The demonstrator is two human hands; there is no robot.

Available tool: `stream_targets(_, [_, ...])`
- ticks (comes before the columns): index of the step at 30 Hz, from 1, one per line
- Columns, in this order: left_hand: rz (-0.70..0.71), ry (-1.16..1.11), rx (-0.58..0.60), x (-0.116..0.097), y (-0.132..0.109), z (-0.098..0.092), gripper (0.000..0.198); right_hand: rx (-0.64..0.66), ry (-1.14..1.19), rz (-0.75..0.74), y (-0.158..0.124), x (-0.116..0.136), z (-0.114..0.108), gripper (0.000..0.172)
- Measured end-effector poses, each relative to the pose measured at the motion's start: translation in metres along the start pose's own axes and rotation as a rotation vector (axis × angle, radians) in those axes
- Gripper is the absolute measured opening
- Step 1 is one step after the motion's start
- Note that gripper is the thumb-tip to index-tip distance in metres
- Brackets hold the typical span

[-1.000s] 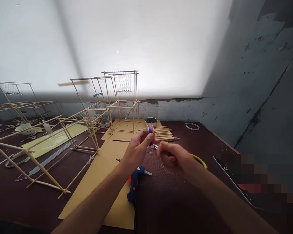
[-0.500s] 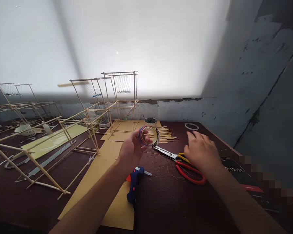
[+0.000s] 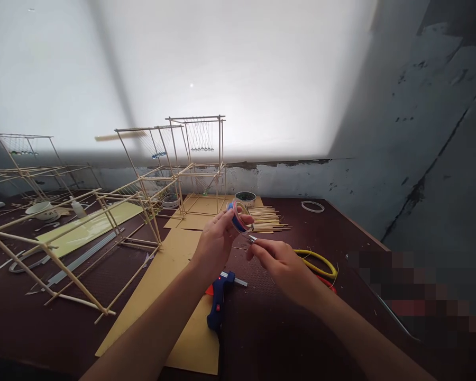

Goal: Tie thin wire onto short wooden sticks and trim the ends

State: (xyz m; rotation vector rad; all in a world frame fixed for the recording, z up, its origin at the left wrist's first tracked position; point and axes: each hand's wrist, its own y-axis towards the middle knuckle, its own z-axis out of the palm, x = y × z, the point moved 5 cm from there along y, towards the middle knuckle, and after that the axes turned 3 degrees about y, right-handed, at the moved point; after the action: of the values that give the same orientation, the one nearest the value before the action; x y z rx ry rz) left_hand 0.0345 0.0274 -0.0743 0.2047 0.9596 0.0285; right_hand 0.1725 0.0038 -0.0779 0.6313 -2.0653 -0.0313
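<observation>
My left hand (image 3: 214,246) is closed around a small spool (image 3: 238,221) with a blue band, a reddish rim and an open centre, held above the table. Close below the spool's rim is my right hand (image 3: 280,262), its thumb and fingers pinched together. What they pinch is too small to make out. Scissors lie partly hidden beneath this hand: a bit of metal blade (image 3: 253,239) shows at the fingertips, and the yellow handle (image 3: 321,260) and red handle (image 3: 328,284) stick out behind it.
A blue glue gun (image 3: 218,301) lies on yellow board (image 3: 162,296). Behind the spool are thin wooden sticks (image 3: 269,218) and a round tin (image 3: 245,199). Stick frames (image 3: 137,185) with hanging beads fill the left. A ring (image 3: 312,206) lies at the back right.
My right hand has moved left from above the scissors' handles to just under the spool, and its fingers have closed. The spool has turned in my left hand, showing its blue side.
</observation>
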Motion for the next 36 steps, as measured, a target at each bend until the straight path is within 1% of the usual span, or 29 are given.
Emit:
stream_targets(2, [0.032,0.079,-0.038,0.003,0.003,-0.005,0.029,-0.036,-0.158,-0.083,-0.006,0.01,-0.005,0.035])
stream_targets(4, [0.02,0.153,-0.07,0.007,0.005,-0.01,0.033,-0.107,-0.192,-0.149,-0.01,0.018,-0.012,0.032])
stream_targets(5, [-0.001,0.183,-0.08,0.009,0.005,-0.012,0.034,-0.172,-0.177,-0.171,-0.012,0.02,-0.019,0.03])
stream_targets(8, [-0.08,0.221,-0.107,0.012,0.004,-0.014,0.035,-0.422,-0.098,-0.195,-0.015,0.019,-0.045,0.027])
stream_targets(10, [-0.136,0.2,-0.115,0.011,0.003,-0.012,0.034,-0.563,0.001,-0.164,-0.016,0.011,-0.065,0.031])
stream_targets(13, [-0.205,0.101,-0.119,0.008,0.001,-0.008,0.031,-0.7,0.127,-0.073,-0.014,-0.007,-0.091,0.039])
stream_targets(16, [-0.274,-0.031,-0.125,0.007,0.0,-0.007,0.03,-0.808,0.1,0.006,-0.013,-0.021,-0.113,0.043])
stream_targets(17, [-0.293,-0.069,-0.123,0.008,0.0,-0.007,0.03,-0.83,0.046,0.041,-0.014,-0.025,-0.119,0.043])
stream_targets(18, [-0.304,-0.102,-0.119,0.008,0.0,-0.008,0.03,-0.829,-0.067,0.11,-0.014,-0.03,-0.123,0.041])
stream_targets(19, [-0.304,-0.13,-0.119,0.007,0.001,-0.009,0.029,-0.789,-0.244,0.21,-0.013,-0.036,-0.125,0.038])
stream_targets(21, [-0.296,-0.167,-0.124,0.007,0.001,-0.01,0.027,-0.611,-0.668,0.422,-0.011,-0.048,-0.124,0.023])
stream_targets(22, [-0.292,-0.176,-0.125,0.007,0.001,-0.011,0.027,-0.513,-0.842,0.497,-0.011,-0.054,-0.121,0.016])
stream_targets(23, [-0.289,-0.181,-0.124,0.006,0.0,-0.011,0.027,-0.442,-0.959,0.516,-0.009,-0.057,-0.117,0.018])
stream_targets(24, [-0.286,-0.183,-0.122,0.006,0.0,-0.01,0.026,-0.419,-1.008,0.466,-0.008,-0.056,-0.112,0.03])
stream_targets(25, [-0.284,-0.181,-0.118,0.006,-0.001,-0.009,0.027,-0.439,-1.027,0.369,-0.006,-0.051,-0.106,0.042])
stream_targets(26, [-0.282,-0.178,-0.113,0.005,-0.001,-0.008,0.027,-0.476,-1.025,0.252,-0.004,-0.043,-0.098,0.052])
stream_targets(27, [-0.281,-0.174,-0.108,0.005,-0.002,-0.007,0.028,-0.501,-1.005,0.127,-0.002,-0.035,-0.09,0.057])
stream_targets(29, [-0.285,-0.169,-0.091,0.005,-0.003,-0.004,0.03,-0.49,-0.895,-0.106,0.0,-0.018,-0.069,0.058])
stream_targets(30, [-0.289,-0.17,-0.079,0.005,-0.003,-0.003,0.031,-0.452,-0.818,-0.183,0.001,-0.011,-0.057,0.055])
stream_targets(31, [-0.291,-0.173,-0.066,0.005,-0.004,-0.002,0.032,-0.404,-0.75,-0.238,0.002,-0.006,-0.046,0.052])
stream_targets(33, [-0.286,-0.185,-0.043,0.005,-0.004,-0.001,0.033,-0.338,-0.629,-0.276,0.003,-0.002,-0.029,0.044])
stream_targets(36, [-0.282,-0.209,-0.028,0.004,-0.004,-0.001,0.034,-0.279,-0.477,-0.221,0.003,-0.003,-0.016,0.036])
